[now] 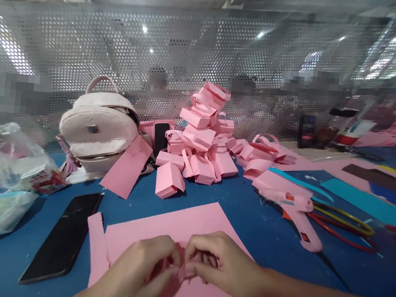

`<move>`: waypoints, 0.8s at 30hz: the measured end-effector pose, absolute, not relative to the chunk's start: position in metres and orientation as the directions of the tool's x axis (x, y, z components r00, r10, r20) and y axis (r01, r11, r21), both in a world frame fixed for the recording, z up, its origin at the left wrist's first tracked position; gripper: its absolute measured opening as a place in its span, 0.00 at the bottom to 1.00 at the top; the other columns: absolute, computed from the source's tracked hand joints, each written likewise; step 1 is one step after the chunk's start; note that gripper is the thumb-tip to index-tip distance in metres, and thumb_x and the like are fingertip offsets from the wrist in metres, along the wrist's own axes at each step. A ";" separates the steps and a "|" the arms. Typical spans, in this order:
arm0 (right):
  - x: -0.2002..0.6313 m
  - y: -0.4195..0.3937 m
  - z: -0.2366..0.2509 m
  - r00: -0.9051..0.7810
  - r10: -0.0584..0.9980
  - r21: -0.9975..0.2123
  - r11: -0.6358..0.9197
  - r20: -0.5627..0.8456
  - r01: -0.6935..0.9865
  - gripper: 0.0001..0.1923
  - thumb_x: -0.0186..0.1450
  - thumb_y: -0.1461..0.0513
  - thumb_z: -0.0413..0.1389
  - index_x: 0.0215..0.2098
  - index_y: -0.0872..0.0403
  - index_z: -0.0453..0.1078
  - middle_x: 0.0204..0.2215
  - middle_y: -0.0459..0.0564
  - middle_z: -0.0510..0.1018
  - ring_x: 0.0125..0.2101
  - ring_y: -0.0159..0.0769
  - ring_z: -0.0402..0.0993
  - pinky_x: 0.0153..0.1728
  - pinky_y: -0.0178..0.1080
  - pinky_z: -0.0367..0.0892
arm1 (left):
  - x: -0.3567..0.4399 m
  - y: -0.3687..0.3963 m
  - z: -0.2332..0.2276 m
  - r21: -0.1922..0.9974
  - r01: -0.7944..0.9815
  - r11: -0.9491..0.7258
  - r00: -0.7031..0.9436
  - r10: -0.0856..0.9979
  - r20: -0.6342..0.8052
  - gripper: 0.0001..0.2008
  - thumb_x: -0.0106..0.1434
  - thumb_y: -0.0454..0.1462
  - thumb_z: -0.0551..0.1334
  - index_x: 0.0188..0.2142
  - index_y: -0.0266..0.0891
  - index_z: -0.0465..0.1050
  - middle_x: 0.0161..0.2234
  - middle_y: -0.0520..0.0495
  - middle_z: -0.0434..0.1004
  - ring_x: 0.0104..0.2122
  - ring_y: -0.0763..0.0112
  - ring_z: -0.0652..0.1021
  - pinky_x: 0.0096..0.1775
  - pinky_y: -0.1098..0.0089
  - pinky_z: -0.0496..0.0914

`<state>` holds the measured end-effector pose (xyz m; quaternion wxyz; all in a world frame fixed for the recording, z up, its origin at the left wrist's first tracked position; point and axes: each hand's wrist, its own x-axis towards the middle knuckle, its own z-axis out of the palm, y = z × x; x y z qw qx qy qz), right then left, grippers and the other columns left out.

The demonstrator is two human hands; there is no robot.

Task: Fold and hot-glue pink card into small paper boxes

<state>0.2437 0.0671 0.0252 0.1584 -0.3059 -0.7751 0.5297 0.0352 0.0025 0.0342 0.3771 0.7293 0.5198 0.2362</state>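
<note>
My left hand (140, 269) and my right hand (222, 263) meet at the near edge of the blue table (253, 228). Together they pinch a small piece of pink paper (181, 270) between their fingertips; most of it is hidden by the fingers. Both hands rest over a large pink sheet (176, 226) lying flat. A narrow pink strip (99, 246) lies just left of that sheet. A black phone (63, 236) lies face up further left.
A heap of folded pink paper boxes (202, 135) stands in the middle, next to a white backpack (98, 129). A pink glue gun (294, 204) lies to the right with coloured cables. Plastic bags (7, 167) sit at the left. A perforated metal screen (206, 60) closes the far side.
</note>
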 end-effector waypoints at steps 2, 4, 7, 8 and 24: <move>0.244 0.069 0.025 -0.754 0.654 -0.913 0.269 -0.060 0.306 0.07 0.66 0.60 0.58 0.31 0.54 0.71 0.22 0.42 0.71 0.23 0.29 0.65 0.26 0.32 0.57 | 0.033 0.004 0.033 0.804 0.562 -0.194 0.347 0.938 -0.016 0.07 0.66 0.32 0.59 0.30 0.39 0.68 0.28 0.55 0.71 0.27 0.75 0.67 0.29 0.75 0.60; 0.244 0.071 0.025 -0.743 0.669 -0.901 0.309 -0.022 0.304 0.08 0.68 0.60 0.55 0.31 0.54 0.67 0.22 0.40 0.68 0.23 0.29 0.61 0.25 0.32 0.54 | 0.031 0.005 0.032 0.814 0.547 -0.198 0.338 0.941 0.002 0.07 0.67 0.34 0.57 0.31 0.40 0.67 0.29 0.54 0.71 0.27 0.74 0.68 0.32 0.74 0.63; 0.246 0.073 0.026 -0.728 0.685 -0.898 0.343 0.038 0.276 0.12 0.70 0.58 0.53 0.29 0.53 0.62 0.22 0.39 0.63 0.24 0.29 0.56 0.25 0.33 0.52 | 0.031 0.006 0.033 0.826 0.512 -0.236 0.368 0.929 0.038 0.07 0.68 0.36 0.57 0.32 0.40 0.67 0.32 0.52 0.72 0.30 0.72 0.71 0.37 0.71 0.68; 0.247 0.073 0.027 -0.723 0.689 -0.898 0.349 0.052 0.268 0.13 0.71 0.57 0.52 0.29 0.53 0.60 0.23 0.39 0.62 0.25 0.29 0.55 0.26 0.34 0.51 | 0.032 0.006 0.034 0.831 0.491 -0.262 0.390 0.919 0.060 0.07 0.67 0.36 0.57 0.31 0.40 0.67 0.34 0.50 0.72 0.33 0.70 0.73 0.40 0.70 0.69; 0.248 0.082 0.023 -0.752 0.647 -0.618 0.644 0.126 0.451 0.13 0.68 0.65 0.51 0.26 0.52 0.55 0.26 0.42 0.64 0.26 0.30 0.59 0.28 0.34 0.52 | 0.030 0.006 0.035 0.760 0.531 -0.375 0.416 0.897 0.151 0.09 0.66 0.30 0.58 0.45 0.41 0.71 0.44 0.48 0.79 0.43 0.68 0.79 0.46 0.71 0.73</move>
